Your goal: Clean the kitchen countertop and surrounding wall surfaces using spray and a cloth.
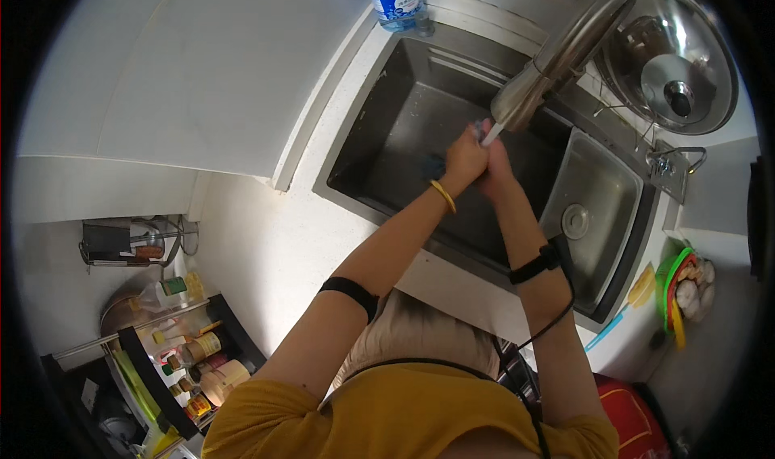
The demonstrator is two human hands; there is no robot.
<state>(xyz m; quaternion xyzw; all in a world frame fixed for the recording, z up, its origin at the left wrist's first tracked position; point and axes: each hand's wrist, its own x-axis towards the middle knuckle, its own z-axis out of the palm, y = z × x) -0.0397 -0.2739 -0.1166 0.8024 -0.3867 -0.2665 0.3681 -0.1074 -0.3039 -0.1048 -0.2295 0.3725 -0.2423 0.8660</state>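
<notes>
Over the large basin of a dark steel sink, my left hand and my right hand are pressed together. A stream of water runs onto them from the metal faucet head. A small, blurred bluish thing shows at the fingers of my left hand; I cannot make out what it is. The fingers of my right hand are partly hidden behind the left hand and the water. A dark bluish patch lies low in the basin, left of my wrist, too blurred to name.
A smaller steel basin with a drain adjoins on the right. Behind it leans a metal pot lid. A blue plastic bottle stands at the sink's back left corner. Green baskets are at right; a pull-out rack of bottles is at lower left.
</notes>
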